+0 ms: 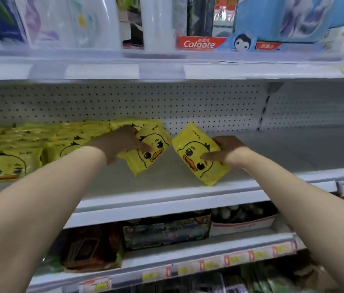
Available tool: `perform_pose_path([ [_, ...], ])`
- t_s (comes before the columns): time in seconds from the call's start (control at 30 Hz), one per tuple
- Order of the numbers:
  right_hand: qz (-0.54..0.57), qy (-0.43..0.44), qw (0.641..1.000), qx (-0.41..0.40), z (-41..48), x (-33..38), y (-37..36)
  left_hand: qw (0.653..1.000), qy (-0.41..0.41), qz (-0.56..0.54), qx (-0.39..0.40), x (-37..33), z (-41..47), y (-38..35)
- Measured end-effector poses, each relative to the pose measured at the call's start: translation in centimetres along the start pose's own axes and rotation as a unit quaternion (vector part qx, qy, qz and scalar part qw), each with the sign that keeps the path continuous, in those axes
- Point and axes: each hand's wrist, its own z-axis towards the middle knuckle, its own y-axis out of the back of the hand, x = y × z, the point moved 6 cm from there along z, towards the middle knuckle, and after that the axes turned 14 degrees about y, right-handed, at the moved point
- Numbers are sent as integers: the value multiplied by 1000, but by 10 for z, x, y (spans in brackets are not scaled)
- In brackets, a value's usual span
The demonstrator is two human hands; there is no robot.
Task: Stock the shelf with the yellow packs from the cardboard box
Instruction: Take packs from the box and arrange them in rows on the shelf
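Placing step: left hand (122,142) grips one yellow pack (147,149), right hand (226,150) another (198,155), mid-frame over the shelf (166,187). Next: set both beside the stocked row (29,149) (box unseen).

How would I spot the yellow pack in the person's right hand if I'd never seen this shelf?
Find the white shelf below the toothpaste box. Right of the stacked duck packs, the left hand tilts one pack. Yours is the rightmost pack, tilted in the right hand, bare shelf beyond.
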Motion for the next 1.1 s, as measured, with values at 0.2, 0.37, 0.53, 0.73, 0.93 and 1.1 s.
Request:
perform_pose_path([
  [0.2, -134, 40, 983, 115, 44, 9, 1, 973, -29, 225, -33, -24, 68, 5],
  [0.37, -96, 42, 985, 135, 65, 1, -12, 953, -73, 291, -49, -28, 105, 8],
  [0.53, -83, 47, 984, 149, 82, -3, -26, 945, -69, 315, -60, -13, 129, 24],
  [0.73, -92, 64, 981, 158, 100, -1, -38, 938, -98, 320, -87, -10, 140, 42],
  [0.93, -57, 76, 983, 160, 116, 5, -53, 927, -140, 322, -130, -7, 139, 46],
  [1.1, -50, 94, 979, 171, 125, 14, -68, 899, -150, 361, -198, -6, 131, 47],
])
